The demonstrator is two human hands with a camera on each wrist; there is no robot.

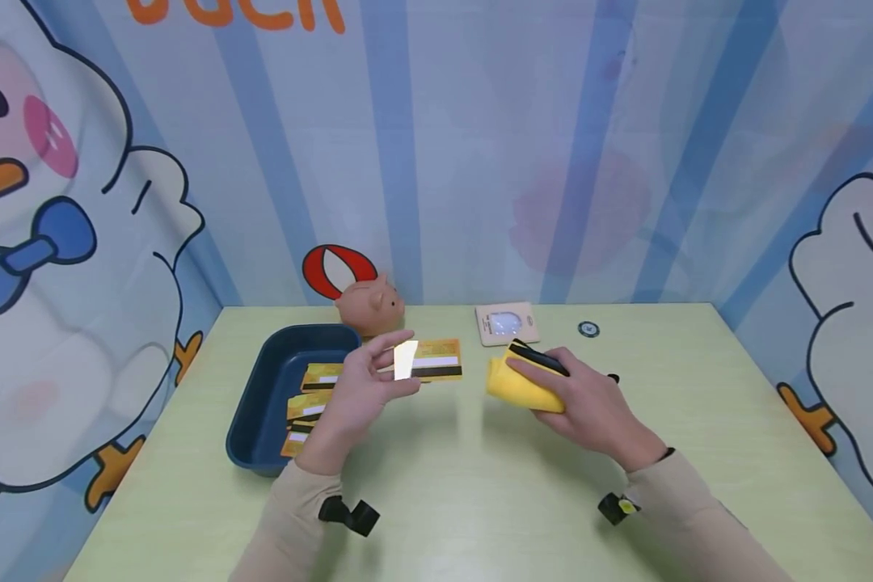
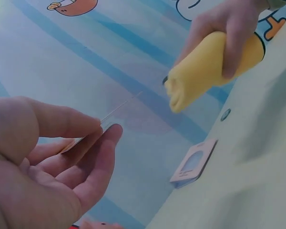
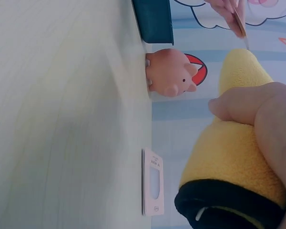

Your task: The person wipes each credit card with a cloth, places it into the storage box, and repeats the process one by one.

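Note:
My left hand (image 1: 360, 384) pinches a yellow card (image 1: 440, 357) with a dark stripe and a white band by its left end, raised over the table. Glare whitens part of the card's face. Edge-on, the card (image 2: 119, 109) looks like a thin line between thumb and fingers in the left wrist view. To the right, my right hand (image 1: 589, 404) grips a folded yellow cloth (image 1: 524, 385) with a black edge. The cloth (image 3: 233, 152) is bunched under the thumb in the right wrist view. A gap separates cloth and card in the head view.
A dark blue bin (image 1: 250, 404) at the left holds several similar yellow cards (image 1: 307, 406). Behind it stands a pink piggy bank (image 1: 371, 307). Near the table's back edge lie a pale flat case (image 1: 489, 326) with an oval window and a small round dark disc (image 1: 588, 329).

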